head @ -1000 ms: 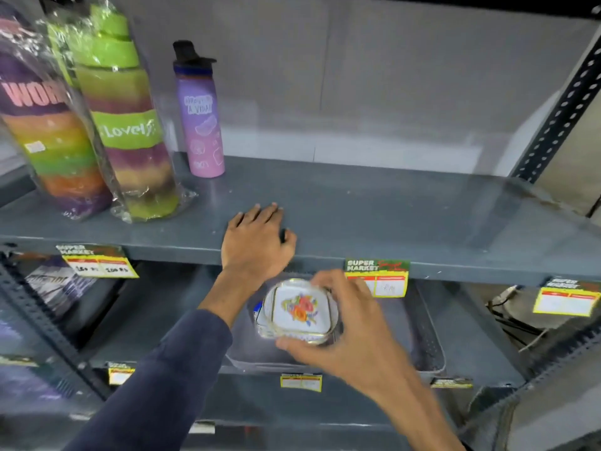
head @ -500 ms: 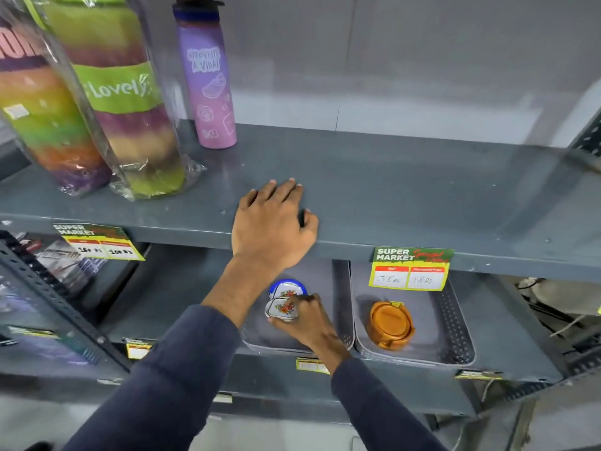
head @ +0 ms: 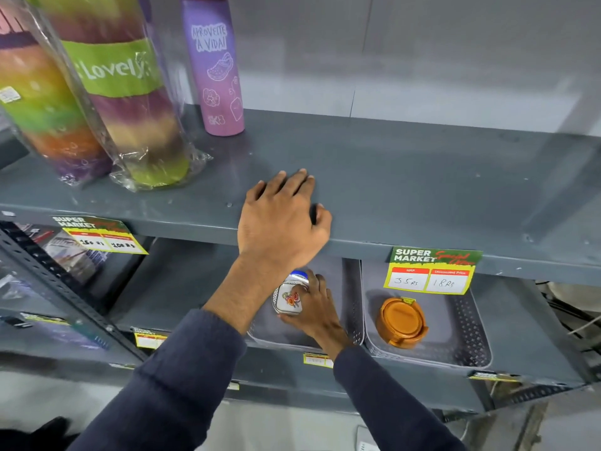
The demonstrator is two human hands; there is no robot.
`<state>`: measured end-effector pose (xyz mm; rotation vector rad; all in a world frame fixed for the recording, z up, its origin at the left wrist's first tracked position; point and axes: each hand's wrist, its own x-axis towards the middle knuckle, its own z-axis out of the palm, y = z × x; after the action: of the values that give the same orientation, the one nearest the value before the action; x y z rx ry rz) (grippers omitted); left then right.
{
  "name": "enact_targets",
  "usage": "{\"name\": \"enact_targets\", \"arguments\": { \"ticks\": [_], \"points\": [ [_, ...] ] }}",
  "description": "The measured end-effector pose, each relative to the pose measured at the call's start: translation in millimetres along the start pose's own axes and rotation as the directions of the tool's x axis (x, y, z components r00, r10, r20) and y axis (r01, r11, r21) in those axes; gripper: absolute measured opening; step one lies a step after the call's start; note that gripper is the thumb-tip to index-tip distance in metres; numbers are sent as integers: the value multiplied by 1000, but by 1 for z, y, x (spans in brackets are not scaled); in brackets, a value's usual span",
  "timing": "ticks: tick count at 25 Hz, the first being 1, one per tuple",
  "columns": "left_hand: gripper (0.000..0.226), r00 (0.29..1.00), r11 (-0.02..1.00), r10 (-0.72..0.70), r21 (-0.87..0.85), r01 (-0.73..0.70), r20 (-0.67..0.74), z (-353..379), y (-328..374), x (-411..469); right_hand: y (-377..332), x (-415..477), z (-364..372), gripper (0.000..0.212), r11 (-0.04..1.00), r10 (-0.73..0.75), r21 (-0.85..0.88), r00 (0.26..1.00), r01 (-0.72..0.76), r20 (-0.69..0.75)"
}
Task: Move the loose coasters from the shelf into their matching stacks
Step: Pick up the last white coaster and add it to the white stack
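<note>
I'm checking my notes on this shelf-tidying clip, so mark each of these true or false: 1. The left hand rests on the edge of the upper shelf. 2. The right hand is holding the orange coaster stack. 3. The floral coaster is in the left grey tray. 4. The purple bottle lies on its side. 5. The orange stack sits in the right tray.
1. True: the left hand lies on the front edge of the upper shelf.
2. False: the right hand is on the floral coaster; the orange coaster stack is untouched.
3. True: it is in the left grey tray.
4. False: the purple bottle stands upright.
5. True: it sits in the right tray.
</note>
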<state>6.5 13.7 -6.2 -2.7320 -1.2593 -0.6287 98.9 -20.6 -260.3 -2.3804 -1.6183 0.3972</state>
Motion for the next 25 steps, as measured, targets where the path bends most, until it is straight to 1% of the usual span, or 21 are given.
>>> {"name": "enact_targets", "arguments": {
  "ticks": [2, 4, 9, 11, 13, 15, 16, 18, 20, 23, 25],
  "points": [
    [62, 1000, 1000, -2, -2, 2, -11, 0, 0, 0, 2, 2, -3, 75, 999, 23, 48, 999, -25, 48],
    [61, 1000, 1000, -4, -1, 4, -18, 0, 0, 0, 2, 4, -6, 72, 996, 38, 78, 997, -43, 61],
    [59, 1000, 1000, -7, -3, 7, -4, 0, 1, 0, 5, 6, -10, 65, 998, 40, 42, 996, -43, 78],
    [59, 1000, 1000, -11, 3, 11, -2, -1, 1, -1, 8, 7, -11, 60, 998, 31, 54, 995, -37, 99],
    [59, 1000, 1000, -14, 7, 14, 7, -1, 1, 0, 9, 8, -11, 59, 998, 27, 60, 994, -34, 110],
    [60, 1000, 1000, -14, 9, 14, 11, -1, 1, 0, 8, 8, -10, 69, 999, 40, 12, 995, -42, 95],
    [61, 1000, 1000, -14, 10, 13, 9, -1, 1, -1, 7, 9, -10, 81, 999, 52, -1, 996, -52, 78],
    [61, 1000, 1000, -14, 8, 14, 0, -2, 2, -1, 5, 13, -15, 107, 997, 64, 26, 996, -66, 61],
    [62, 1000, 1000, -12, 6, 12, 3, -2, 2, -1, 4, 20, -20, 121, 997, 53, 51, 995, -57, 78],
    [63, 1000, 1000, -15, 6, 15, 16, -2, 1, -1, 3, 27, -23, 125, 998, 22, 49, 990, -29, 138],
    [63, 1000, 1000, -15, 10, 15, 21, -2, 1, -1, 3, 28, -22, 122, 999, 6, 51, 985, -15, 174]
  ]
}}
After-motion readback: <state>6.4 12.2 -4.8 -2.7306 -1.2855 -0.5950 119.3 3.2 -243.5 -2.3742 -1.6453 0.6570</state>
